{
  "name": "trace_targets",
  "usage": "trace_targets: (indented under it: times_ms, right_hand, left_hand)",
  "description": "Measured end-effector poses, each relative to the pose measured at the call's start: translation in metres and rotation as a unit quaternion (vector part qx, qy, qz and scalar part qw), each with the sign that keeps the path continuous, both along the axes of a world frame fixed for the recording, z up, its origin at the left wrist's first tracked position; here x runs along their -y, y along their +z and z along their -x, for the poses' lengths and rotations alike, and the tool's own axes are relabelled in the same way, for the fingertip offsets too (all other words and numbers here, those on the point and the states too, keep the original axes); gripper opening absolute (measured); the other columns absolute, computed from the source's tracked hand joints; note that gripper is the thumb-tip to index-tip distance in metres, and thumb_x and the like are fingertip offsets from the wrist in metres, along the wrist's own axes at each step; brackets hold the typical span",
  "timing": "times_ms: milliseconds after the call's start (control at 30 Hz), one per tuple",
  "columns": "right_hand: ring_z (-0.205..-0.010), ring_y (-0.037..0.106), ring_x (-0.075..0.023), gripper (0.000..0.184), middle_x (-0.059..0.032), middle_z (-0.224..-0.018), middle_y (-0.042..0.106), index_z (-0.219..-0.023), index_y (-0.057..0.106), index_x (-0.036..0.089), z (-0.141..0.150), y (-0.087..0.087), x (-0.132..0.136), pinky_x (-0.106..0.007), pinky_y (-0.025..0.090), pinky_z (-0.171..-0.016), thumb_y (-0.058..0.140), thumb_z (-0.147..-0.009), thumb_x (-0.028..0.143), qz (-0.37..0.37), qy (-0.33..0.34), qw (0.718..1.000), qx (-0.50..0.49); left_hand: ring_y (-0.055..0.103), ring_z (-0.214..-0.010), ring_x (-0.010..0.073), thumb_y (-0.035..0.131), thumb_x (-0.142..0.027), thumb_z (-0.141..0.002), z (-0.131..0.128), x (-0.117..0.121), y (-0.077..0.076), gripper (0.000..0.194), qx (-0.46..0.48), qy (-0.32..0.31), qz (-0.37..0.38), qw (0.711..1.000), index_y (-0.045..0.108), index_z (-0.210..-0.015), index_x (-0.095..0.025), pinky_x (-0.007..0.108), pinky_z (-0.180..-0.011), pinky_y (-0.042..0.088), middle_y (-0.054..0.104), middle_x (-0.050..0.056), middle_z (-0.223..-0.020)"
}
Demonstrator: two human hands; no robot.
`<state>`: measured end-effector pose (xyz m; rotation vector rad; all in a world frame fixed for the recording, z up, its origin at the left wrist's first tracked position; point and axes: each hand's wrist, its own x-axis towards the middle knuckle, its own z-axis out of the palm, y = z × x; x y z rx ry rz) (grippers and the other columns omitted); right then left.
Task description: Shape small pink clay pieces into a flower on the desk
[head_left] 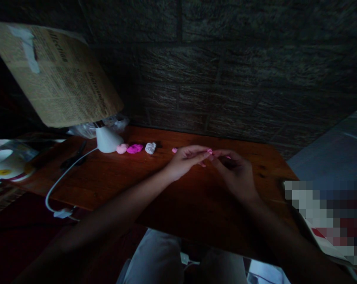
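Note:
A small bit of pink modelling clay [209, 151] is pinched between the fingertips of both hands above the wooden table [113, 189]. My left hand [187, 158] reaches in from the left with its thumb and forefinger closed on the clay. From the right, my right hand [236, 167] meets it with bent fingers, also closed on the clay. Just left of my left hand lies a small pink ball [174, 150]. Farther left sit a light pink lump [122, 148], a bright magenta lump [135, 148] and a white lump [150, 148] in a row.
A lamp with a white base [107, 140] and a newsprint shade [66, 75] stands at the left, its white cable [52, 189] hanging past the table edge. Dark scissors [74, 157] lie near it. Behind rises a dark brick wall [196, 79]. A white cup [0, 161] is far left.

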<state>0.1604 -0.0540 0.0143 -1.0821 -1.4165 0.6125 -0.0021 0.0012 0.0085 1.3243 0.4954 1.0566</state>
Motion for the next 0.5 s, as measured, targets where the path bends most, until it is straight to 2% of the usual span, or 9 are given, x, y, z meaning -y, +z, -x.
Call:
trace_targets:
  times_ms: [133,300,400,500]
  right_hand:
    - [-0.07,0.067,-0.0162,0.024,-0.0051,-0.093,0.075,-0.099,0.072,0.022,0.0,-0.001,-0.001,-0.033,0.055,-0.066,0.075,-0.081,0.038,0.003,-0.014,1.0,0.025]
    - [-0.075,0.068,-0.0181,0.021,-0.006,-0.093,0.075,-0.096,0.074,0.021,-0.004,-0.002,-0.003,-0.035,0.054,-0.072,0.072,-0.084,0.038,-0.012,-0.028,0.997,0.071]
    - [-0.077,0.068,-0.0185,0.019,-0.0059,-0.093,0.074,-0.096,0.075,0.022,-0.005,-0.001,-0.003,-0.035,0.054,-0.074,0.071,-0.085,0.038,-0.021,-0.024,0.995,0.092]
    - [-0.074,0.068,-0.018,0.021,-0.0064,-0.093,0.074,-0.097,0.075,0.023,-0.006,0.0,-0.003,-0.033,0.054,-0.068,0.07,-0.086,0.04,-0.014,-0.029,0.993,0.112]
  left_hand:
    - [0.069,-0.097,0.0194,0.081,-0.038,-0.075,0.001,-0.001,0.001,0.037,0.008,-0.012,0.015,1.0,0.075,-0.105,-0.017,0.025,-0.071,0.055,0.075,0.01,-0.111]
    - [0.068,-0.102,0.0213,0.08,-0.038,-0.075,0.001,-0.002,-0.002,0.038,-0.002,-0.022,0.007,1.0,0.075,-0.107,-0.017,0.027,-0.073,0.056,0.073,0.01,-0.114]
    - [0.068,-0.103,0.022,0.078,-0.039,-0.078,0.001,-0.004,-0.004,0.039,-0.02,-0.034,-0.016,0.999,0.074,-0.11,-0.017,0.028,-0.073,0.058,0.072,0.011,-0.117]
    - [0.069,-0.102,0.0222,0.073,-0.039,-0.082,0.005,-0.011,-0.004,0.042,-0.062,-0.032,-0.067,0.995,0.07,-0.117,-0.018,0.029,-0.072,0.058,0.071,0.012,-0.12]
